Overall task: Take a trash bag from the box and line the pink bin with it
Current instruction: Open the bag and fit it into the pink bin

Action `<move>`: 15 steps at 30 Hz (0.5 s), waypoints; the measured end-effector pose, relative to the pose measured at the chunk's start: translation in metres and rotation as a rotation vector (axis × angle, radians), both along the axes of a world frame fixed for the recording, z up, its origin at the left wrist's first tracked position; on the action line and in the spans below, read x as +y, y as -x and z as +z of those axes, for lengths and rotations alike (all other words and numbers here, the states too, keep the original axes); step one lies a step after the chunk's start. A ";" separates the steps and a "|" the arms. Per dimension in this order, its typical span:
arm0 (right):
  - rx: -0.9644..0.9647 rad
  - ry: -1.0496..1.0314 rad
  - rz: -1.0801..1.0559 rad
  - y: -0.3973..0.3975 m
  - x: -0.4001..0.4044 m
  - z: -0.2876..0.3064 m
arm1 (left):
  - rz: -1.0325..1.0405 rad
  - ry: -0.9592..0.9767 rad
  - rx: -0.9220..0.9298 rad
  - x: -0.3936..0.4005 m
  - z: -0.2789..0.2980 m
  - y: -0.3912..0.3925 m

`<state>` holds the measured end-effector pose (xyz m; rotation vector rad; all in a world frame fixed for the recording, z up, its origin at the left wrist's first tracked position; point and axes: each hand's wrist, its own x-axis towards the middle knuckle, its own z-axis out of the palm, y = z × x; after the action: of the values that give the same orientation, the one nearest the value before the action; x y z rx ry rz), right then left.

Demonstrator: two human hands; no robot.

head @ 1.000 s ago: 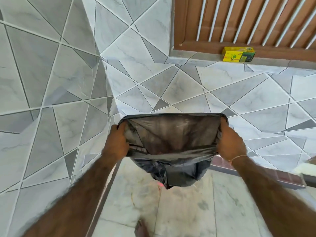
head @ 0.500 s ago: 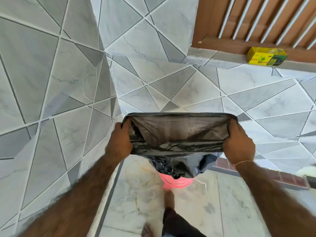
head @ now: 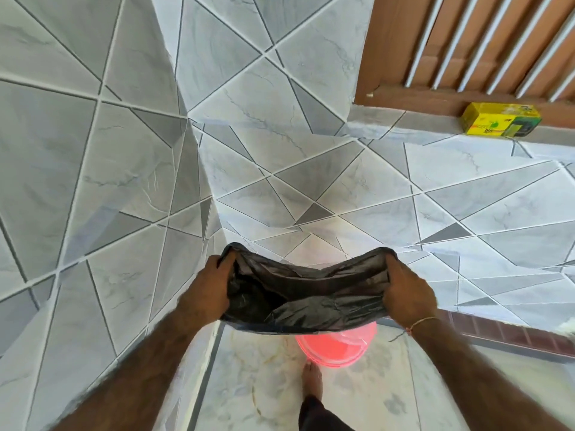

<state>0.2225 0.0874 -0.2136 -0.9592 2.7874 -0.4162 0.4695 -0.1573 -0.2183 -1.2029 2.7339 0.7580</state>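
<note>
The black trash bag (head: 306,293) is being held open just above the pink bin (head: 334,348), its mouth stretched between the left hand (head: 207,289) and right hand (head: 406,295), each clenched on the rim. Taking from the yellow box (head: 501,119) is judged done; lining is not. Compared with earlier, the bag is being lowered, and more of the bin is being shown.

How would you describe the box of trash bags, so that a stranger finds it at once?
Look at the brown wooden window frame at the upper right. Below it runs a tiled ledge, and the box lies on that ledge against the frame. It is small, bright yellow with a dark end, the only thing there.
</note>
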 end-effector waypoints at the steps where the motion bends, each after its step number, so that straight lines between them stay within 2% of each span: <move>1: -0.027 -0.020 0.008 0.002 -0.002 -0.001 | -0.002 -0.025 -0.035 -0.003 -0.003 0.002; 6: -0.108 -0.146 0.040 0.020 -0.008 -0.008 | -0.085 -0.118 -0.177 -0.014 -0.016 0.013; 15: -0.220 -0.248 0.072 0.063 -0.021 -0.046 | -0.154 -0.303 -0.235 -0.022 -0.074 0.076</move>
<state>0.1600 0.0664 -0.2595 -0.8937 2.5242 -0.1496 0.3937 -0.1788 -0.2919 -0.9400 2.3831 0.9063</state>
